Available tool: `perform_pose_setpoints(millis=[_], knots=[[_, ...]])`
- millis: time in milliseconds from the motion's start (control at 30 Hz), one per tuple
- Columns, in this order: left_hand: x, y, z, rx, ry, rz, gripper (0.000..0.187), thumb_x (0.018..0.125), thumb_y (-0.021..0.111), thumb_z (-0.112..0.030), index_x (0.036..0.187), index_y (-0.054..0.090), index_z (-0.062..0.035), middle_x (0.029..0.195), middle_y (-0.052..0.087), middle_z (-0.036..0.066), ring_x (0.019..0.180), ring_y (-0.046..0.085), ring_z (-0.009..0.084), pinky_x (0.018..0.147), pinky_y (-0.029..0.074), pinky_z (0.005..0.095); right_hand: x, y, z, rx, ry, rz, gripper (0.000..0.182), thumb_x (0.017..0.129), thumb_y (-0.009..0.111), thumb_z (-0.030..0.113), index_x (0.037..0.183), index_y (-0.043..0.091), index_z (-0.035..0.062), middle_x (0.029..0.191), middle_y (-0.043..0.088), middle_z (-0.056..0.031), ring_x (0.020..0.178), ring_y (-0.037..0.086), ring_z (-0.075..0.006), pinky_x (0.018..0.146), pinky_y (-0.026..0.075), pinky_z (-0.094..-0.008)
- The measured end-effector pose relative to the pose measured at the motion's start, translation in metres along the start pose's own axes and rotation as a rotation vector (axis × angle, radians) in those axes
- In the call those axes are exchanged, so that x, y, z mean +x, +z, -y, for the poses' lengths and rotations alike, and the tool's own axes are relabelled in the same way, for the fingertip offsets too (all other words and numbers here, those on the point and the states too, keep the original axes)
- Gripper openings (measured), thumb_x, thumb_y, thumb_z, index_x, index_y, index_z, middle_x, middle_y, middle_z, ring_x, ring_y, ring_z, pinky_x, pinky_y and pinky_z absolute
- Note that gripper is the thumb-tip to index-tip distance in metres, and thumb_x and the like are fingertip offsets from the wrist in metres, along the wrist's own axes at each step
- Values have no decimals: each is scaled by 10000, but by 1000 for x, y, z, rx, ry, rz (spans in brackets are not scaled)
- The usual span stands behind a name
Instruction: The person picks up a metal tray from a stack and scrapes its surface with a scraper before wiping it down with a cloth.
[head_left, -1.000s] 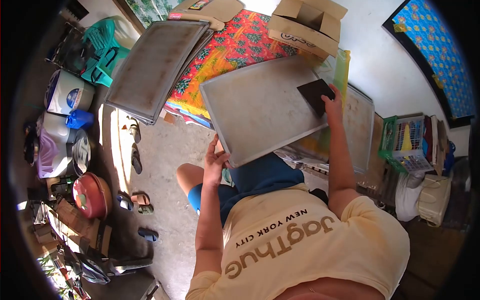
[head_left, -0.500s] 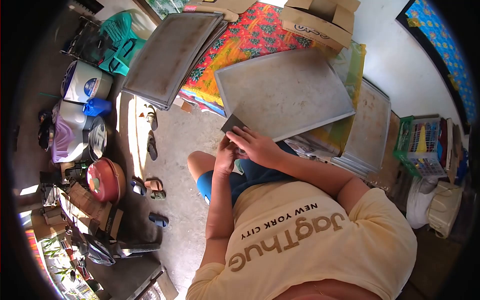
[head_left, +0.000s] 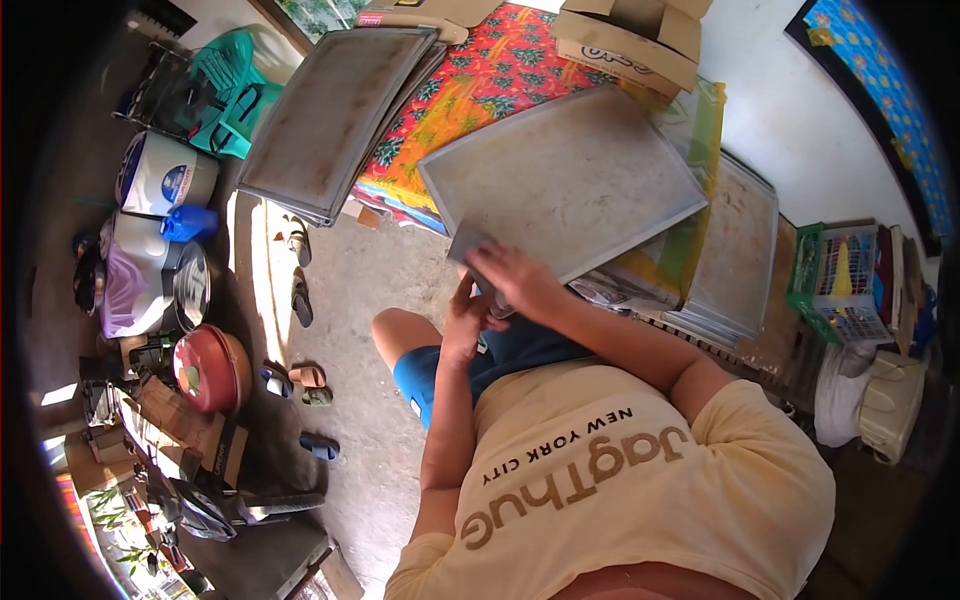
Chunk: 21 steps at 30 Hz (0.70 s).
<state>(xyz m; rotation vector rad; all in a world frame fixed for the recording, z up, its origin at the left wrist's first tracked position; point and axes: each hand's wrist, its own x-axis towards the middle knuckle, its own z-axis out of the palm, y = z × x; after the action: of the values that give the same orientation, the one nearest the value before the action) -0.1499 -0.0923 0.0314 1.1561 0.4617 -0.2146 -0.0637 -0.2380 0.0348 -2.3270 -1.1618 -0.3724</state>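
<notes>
A dark grey flat sheet [head_left: 466, 242] is held at the near left corner of a framed grey panel [head_left: 570, 170]. My right hand [head_left: 515, 281] lies over the sheet, its fingers pressed together on it. Below and to the left, my left hand [head_left: 468, 318] is closed around the sheet's lower part, with its thumb and fingers partly showing. The panel lies tilted over a patterned red and yellow cloth [head_left: 515, 65]. Where the sheet meets the panel's corner is partly hidden by my hands.
Stacked panels stand at the upper left [head_left: 335, 115] and right [head_left: 735, 250]. An open cardboard box [head_left: 625, 50] is at the back. Slippers [head_left: 307, 376] and a red round container [head_left: 205, 368] are on the left; a green crate [head_left: 835, 280] stands on the right.
My right hand has moved slightly down and right over the grey sheet. My left hand has shifted a little toward the right, and the sheet's angle has changed.
</notes>
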Motion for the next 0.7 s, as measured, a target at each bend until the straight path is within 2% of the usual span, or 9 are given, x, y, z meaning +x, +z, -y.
perform_pose_setpoints(millis=[167,267,300,400,500,600,633,667,700], knots=[[-6,4,-2,5,20,37,636,920,546,-70,1493,281,5,900,689,120,550,668,199,562,601,303,23,-24,-96,49,480,-23,560,838,492,12,1387,514,121,1297,595,-167,1151,594,-344,970,494,-429],[-3,2,3,3,41,16,654,934,531,-60,1508,231,32,813,679,126,539,658,189,552,577,277,11,-15,-46,41,263,42,490,864,499,67,1352,527,86,1284,589,-201,1149,583,-361,959,483,-432],[-4,4,1,-3,38,17,665,931,532,-53,1514,220,29,814,677,127,537,656,190,548,573,272,2,-6,-31,8,84,-18,484,862,490,65,1345,528,78,1277,591,-190,1142,582,-357,944,485,-451],[-6,5,1,9,34,12,674,929,539,-49,1516,217,27,812,677,128,536,655,190,547,571,278,-3,0,-36,29,131,-27,476,870,476,71,1342,536,96,1268,594,-186,1141,580,-349,935,486,-460],[-8,3,3,35,48,28,647,912,548,-60,1496,281,16,849,696,129,550,668,202,559,582,295,12,-19,-120,-39,459,-136,468,888,444,66,1336,561,134,1294,601,-157,1141,592,-350,903,505,-456],[-10,7,-2,46,65,7,658,928,549,-41,1509,247,29,823,688,119,539,653,181,546,552,274,23,-54,-132,122,761,-140,580,830,449,-19,1375,532,162,1255,619,-160,1083,626,-344,880,529,-449],[-10,9,-3,51,67,8,654,929,548,-41,1507,250,34,823,688,118,538,652,181,546,547,268,17,-48,-113,191,682,-74,535,873,406,30,1389,507,132,1345,583,-115,1191,576,-344,929,500,-451],[-11,8,-4,53,67,6,650,931,547,-40,1504,253,39,822,689,116,538,652,180,546,542,263,3,-22,-100,4,360,-133,534,874,428,29,1394,501,126,1341,579,-144,1200,571,-341,982,473,-447],[-9,8,-5,54,66,1,645,932,546,-40,1502,256,44,822,689,115,537,651,179,546,537,257,-5,-12,-77,-41,307,34,573,852,463,13,1414,479,129,1352,560,-178,1217,558,-348,1019,446,-448]])
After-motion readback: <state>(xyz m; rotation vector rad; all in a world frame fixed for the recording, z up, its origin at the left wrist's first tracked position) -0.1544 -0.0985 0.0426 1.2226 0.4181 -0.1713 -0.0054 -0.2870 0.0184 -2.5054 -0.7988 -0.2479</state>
